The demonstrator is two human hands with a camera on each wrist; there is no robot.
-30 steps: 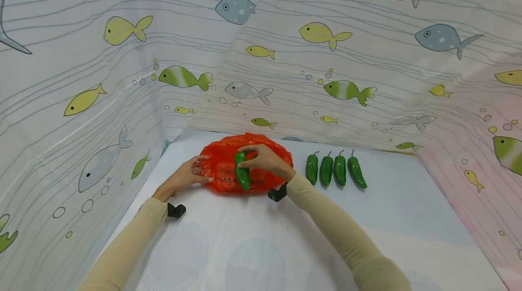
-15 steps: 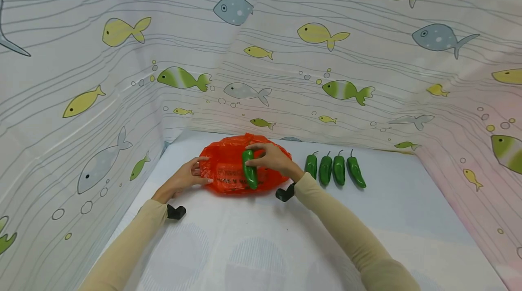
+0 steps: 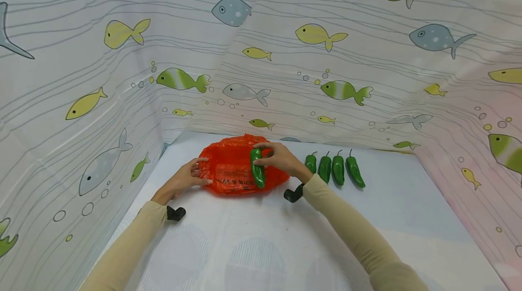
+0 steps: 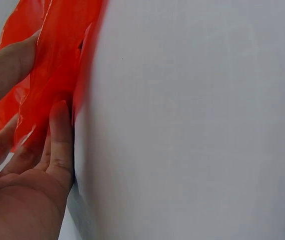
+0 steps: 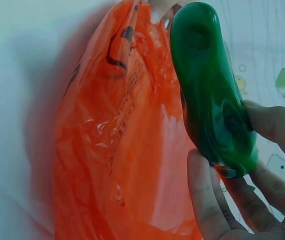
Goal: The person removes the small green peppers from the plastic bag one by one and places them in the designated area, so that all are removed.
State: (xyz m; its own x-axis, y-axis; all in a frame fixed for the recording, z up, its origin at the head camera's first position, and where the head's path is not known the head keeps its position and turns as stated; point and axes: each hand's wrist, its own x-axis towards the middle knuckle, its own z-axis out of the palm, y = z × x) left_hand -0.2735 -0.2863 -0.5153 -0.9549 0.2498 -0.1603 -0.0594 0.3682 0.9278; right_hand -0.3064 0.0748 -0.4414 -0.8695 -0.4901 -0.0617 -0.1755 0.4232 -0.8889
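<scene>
My right hand [image 3: 282, 158] pinches a glossy green chili pepper [image 3: 258, 171] between thumb and fingers. It hangs upright in front of the right part of an orange-red plastic bag [image 3: 232, 168] with dark print. In the right wrist view, the green chili pepper [image 5: 207, 85] is close up, with the bag [image 5: 112, 140] beside it. My left hand [image 3: 185, 177] holds the bag's left edge, thumb and fingers spread apart. In the left wrist view, the bag's rim [image 4: 57, 65] lies between them; some fingertips are hidden by the plastic. The bag's contents cannot be made out.
Several green chili peppers [image 3: 337, 171] stand in a row right of the bag, the leftmost partly behind my right wrist. A pale cloth covers the table [image 3: 253, 236]. Fish-patterned sheets [image 3: 310, 73] enclose the back and sides. A black wrist mount [image 3: 292, 194] sits under my right wrist.
My right hand has moved to the right across the bag, carrying the chili pepper with it. The left hand has stayed at the bag's left edge.
</scene>
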